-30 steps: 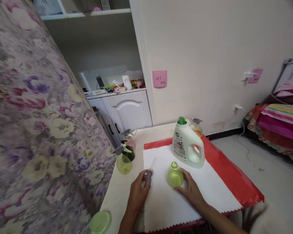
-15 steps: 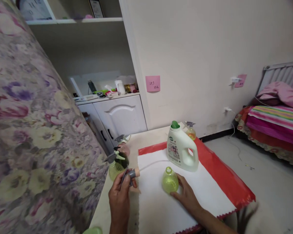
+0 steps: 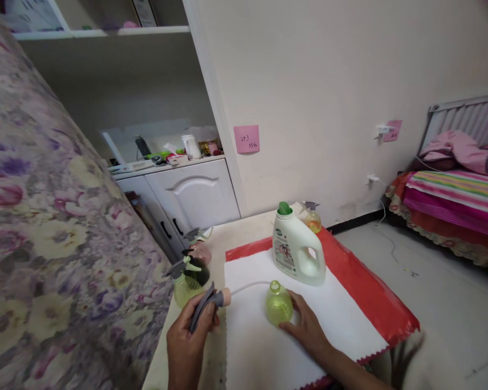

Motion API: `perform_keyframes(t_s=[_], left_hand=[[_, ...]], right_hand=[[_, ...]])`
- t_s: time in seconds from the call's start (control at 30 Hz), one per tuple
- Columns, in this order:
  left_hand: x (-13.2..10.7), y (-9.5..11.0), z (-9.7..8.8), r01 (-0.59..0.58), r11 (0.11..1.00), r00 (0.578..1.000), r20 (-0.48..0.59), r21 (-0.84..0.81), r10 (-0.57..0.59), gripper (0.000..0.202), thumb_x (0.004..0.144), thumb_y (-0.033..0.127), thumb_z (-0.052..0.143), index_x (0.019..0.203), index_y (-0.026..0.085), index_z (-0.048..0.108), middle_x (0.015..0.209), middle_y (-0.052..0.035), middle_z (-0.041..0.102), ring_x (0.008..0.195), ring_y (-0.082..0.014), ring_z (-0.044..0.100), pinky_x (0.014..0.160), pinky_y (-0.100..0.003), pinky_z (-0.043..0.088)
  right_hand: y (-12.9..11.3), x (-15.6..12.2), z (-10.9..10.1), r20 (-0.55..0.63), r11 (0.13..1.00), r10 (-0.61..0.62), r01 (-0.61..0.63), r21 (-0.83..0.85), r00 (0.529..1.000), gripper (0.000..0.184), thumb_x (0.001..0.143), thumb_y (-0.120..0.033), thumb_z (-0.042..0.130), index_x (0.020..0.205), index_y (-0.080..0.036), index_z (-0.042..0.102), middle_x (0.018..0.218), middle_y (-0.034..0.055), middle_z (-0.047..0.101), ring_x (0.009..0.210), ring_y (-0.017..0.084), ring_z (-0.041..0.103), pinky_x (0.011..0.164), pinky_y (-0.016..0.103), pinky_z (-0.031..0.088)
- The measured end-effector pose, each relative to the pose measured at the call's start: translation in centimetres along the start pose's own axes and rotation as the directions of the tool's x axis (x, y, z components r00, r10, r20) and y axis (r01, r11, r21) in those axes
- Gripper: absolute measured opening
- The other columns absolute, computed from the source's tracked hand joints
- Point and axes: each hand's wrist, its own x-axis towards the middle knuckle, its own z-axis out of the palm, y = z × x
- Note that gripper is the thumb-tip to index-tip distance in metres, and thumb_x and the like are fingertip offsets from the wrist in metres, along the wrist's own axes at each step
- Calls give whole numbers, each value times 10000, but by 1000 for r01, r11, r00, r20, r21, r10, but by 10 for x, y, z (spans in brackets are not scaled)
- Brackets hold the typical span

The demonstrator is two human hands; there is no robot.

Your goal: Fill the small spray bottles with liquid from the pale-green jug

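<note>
My left hand grips a grey spray head with a peach-coloured collar. From the collar a thin clear dip tube curves right, its tip beside or at the mouth of a small yellow-green spray bottle; I cannot tell whether it is inside. That bottle stands upright and uncapped on the white sheet. Wrapped around its right side is my right hand, thumb low at the front. Just behind stands a large pale green jug with a green spout and a handle on the right.
At the table's left edge stand a green spray bottle, a dark one and a pink one. Another spray bottle is behind the jug. Red covering borders the sheet. A floral curtain hangs at left.
The view has shifted slightly right. My left hand has turned the spray head, so its grey trigger side shows more. The tube's tip now appears close to the bottle's mouth.
</note>
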Motion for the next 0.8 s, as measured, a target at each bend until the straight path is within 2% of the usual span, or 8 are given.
perform_keyframes(t_s=[0.17,0.3,0.37,0.43,0.53,0.63,0.7,0.8], left_hand=[[2,9,3,-32,997,997,78,68,27,371,716,476,699,950,189,723,603,3,651,528,-181,580,519,-282,498],[6,29,20,-133,985,967,233,107,105,292,764,420,666,962,221,746,922,-59,691,612,-178,617,507,-266,499],[10,39,33,-154,982,942,316,109,112,292,780,395,652,1012,239,737,1016,-69,676,657,-185,634,491,-254,485],[15,47,47,-156,982,923,369,107,107,321,783,370,646,1069,240,710,1006,-71,681,690,-200,649,497,-253,477],[24,52,69,-195,967,898,425,165,108,275,781,319,628,1033,228,689,934,-62,701,782,-240,663,583,-279,485],[30,54,88,-312,897,854,506,312,120,180,770,259,605,934,240,677,890,-42,716,836,-251,648,674,-301,457],[30,52,99,-378,835,829,547,400,113,145,765,238,591,888,250,665,860,-28,716,814,-240,637,680,-297,427],[29,46,110,-390,793,824,562,468,73,146,801,253,538,897,254,648,835,-24,710,780,-231,635,670,-299,410]], right_hand=[[-8,1,-1,-3,1000,3,-3,-5,1000,670,685,-230,726,1310,-265,486,1290,74,589,1226,299,525,1061,469,416],[-8,1,-1,10,1000,9,-9,5,1000,671,692,-215,717,1318,-264,479,1304,75,577,1237,296,513,1077,476,392],[-6,2,-1,5,1000,18,-18,6,1000,696,671,-201,725,1317,-267,473,1311,72,571,1245,296,505,1079,473,388],[-5,2,-1,-1,1000,28,-28,7,1000,720,651,-183,730,1316,-267,467,1316,69,564,1249,291,499,1083,463,383],[-6,2,0,6,999,42,-42,9,999,722,644,-160,721,1313,-264,468,1315,67,560,1248,279,498,1090,450,371],[-5,4,0,12,999,33,-33,23,999,717,641,-158,724,1306,-262,478,1301,66,569,1238,276,505,1085,438,373],[-4,5,0,8,999,28,-28,31,1000,717,634,-172,736,1300,-265,487,1291,63,577,1230,281,512,1075,435,381],[-3,6,-1,9,999,36,-36,40,999,716,635,-181,739,1299,-274,488,1287,55,583,1223,283,519,1064,429,392]])
